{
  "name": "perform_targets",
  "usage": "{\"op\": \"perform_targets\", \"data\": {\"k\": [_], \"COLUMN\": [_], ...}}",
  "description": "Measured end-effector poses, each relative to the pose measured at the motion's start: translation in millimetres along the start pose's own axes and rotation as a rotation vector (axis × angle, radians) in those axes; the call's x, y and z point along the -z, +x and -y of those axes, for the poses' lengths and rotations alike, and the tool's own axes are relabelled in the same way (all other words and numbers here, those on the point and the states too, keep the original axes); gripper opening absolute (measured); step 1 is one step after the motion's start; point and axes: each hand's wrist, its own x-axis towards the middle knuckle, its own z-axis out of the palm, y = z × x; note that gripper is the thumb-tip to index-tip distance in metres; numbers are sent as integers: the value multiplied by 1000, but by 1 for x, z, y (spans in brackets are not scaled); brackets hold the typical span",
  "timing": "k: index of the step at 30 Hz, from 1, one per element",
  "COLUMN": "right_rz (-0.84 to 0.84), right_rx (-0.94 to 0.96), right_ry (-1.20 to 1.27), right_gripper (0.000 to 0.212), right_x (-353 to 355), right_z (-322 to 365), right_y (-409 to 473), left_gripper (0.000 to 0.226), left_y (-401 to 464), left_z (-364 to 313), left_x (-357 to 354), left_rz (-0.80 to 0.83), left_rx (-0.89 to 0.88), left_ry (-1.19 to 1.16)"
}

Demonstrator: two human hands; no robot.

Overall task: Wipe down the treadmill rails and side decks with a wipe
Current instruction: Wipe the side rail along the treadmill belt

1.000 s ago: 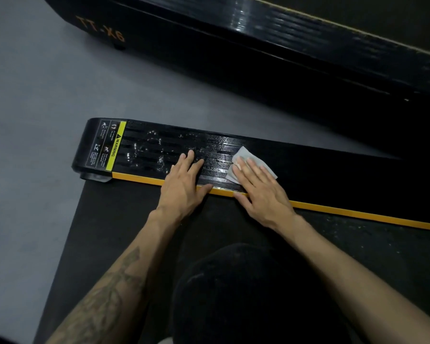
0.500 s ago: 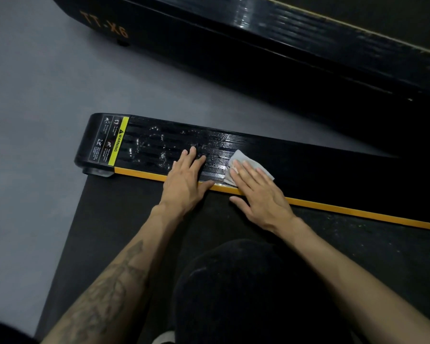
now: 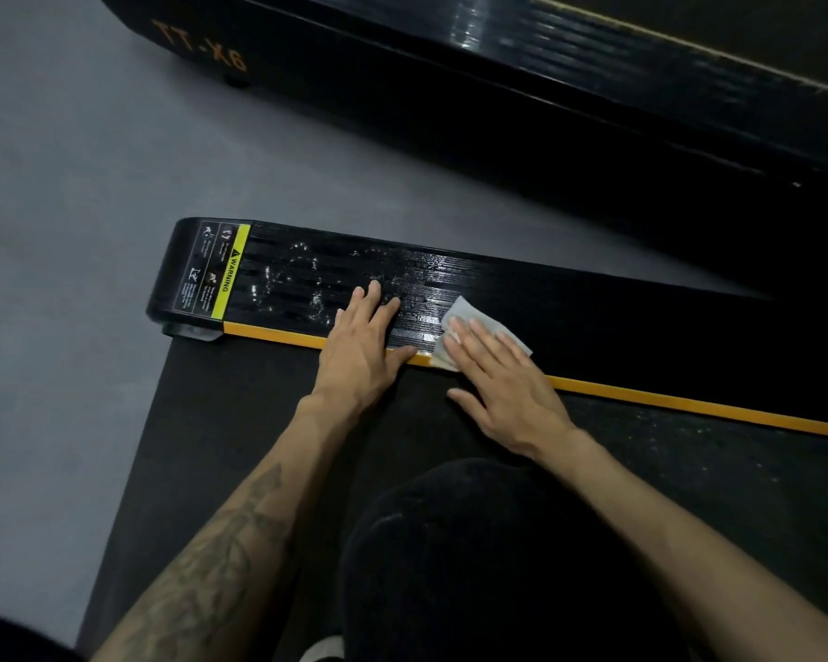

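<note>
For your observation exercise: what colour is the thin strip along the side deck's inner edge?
Orange-yellow: the strip borders the black side deck next to the belt, seen in the head view.

A smooth grey floor (image 3: 68, 183) fills the left and upper middle of the view. Two black treadmills stand directly on it. The nearer treadmill's ribbed black side deck (image 3: 593, 308), edged with an orange strip (image 3: 689, 403), runs from centre left to the right edge, beside its dark running belt (image 3: 221, 422). The farther black treadmill (image 3: 546, 88), marked with orange lettering, lies across the top, well apart from the nearer one, with bare floor between them.
</note>
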Motion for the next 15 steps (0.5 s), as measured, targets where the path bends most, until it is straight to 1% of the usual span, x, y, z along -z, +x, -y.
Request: {"op": "perform_targets", "data": {"k": [3, 6, 8, 9, 11, 13, 15], "right_rz": [-23, -23, -16, -13, 1, -2, -9], "right_rx": [-122, -257, -294, -275, -175, -78, -40], "right_ry": [-4, 12, 36, 32, 4, -11, -36], "right_gripper": [76, 83, 85, 84, 82, 79, 76], "right_x": [6, 7, 6, 4, 0, -4, -4], "right_z": [1, 25, 38, 42, 40, 28, 13], "right_y": [16, 37, 40, 37, 21, 2, -11], "left_gripper": [75, 75, 75, 75, 75, 75, 76], "left_y": [0, 0, -1, -1, -1, 0, 0], "left_z": [0, -1, -1, -1, -1, -1, -1], "left_x": [0, 0, 0, 1, 1, 1, 1], "left_rz": [6, 4, 6, 8, 15, 17, 24], "left_rx": [2, 2, 0, -1, -3, 1, 9], "left_ry": [4, 2, -3, -3, 7, 16, 19]}}
